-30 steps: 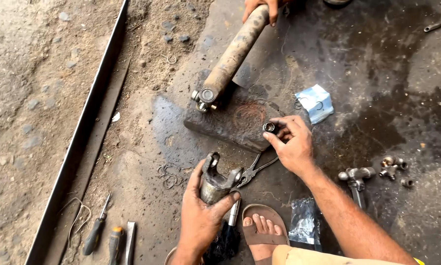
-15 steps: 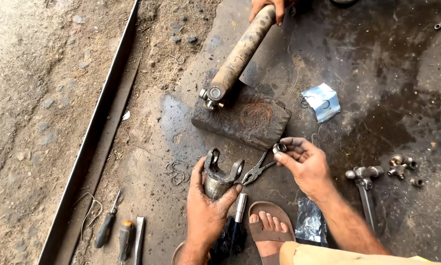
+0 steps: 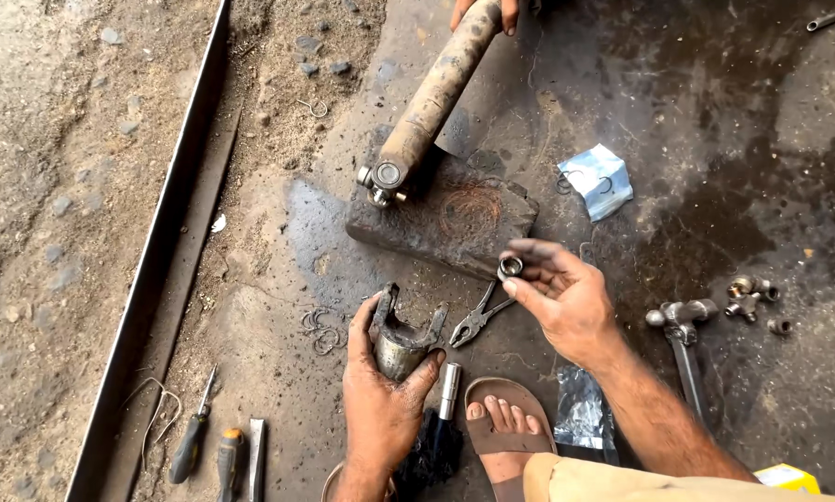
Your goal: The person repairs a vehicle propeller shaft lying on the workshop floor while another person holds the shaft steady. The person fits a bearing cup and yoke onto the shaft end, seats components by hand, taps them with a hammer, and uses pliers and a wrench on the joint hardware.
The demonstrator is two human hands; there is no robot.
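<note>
My left hand (image 3: pixel 380 400) grips a greasy metal yoke (image 3: pixel 401 335) upright on the ground. Between the fingertips of my right hand (image 3: pixel 566 302) is a small round bearing cap (image 3: pixel 510 268), held just above the near edge of a flat stone block (image 3: pixel 445 218). A rusty drive shaft (image 3: pixel 431 98) rests its joint end (image 3: pixel 380 181) on that block; another person's hand (image 3: pixel 478 9) holds its far end at the top edge. Pliers (image 3: pixel 478 318) lie between my two hands.
A hammer (image 3: pixel 682 339), loose joint parts (image 3: pixel 750 296), a plastic packet (image 3: pixel 599 179) and wire clips (image 3: pixel 320 327) lie on the oily concrete. Screwdrivers (image 3: pixel 194 437) and a steel channel (image 3: pixel 162 270) are at left. My sandalled foot (image 3: pixel 506 428) is at the bottom.
My right hand lifted the bearing cap off the block toward me and turned it upward. The left hand kept the yoke in place. The view shifted slightly.
</note>
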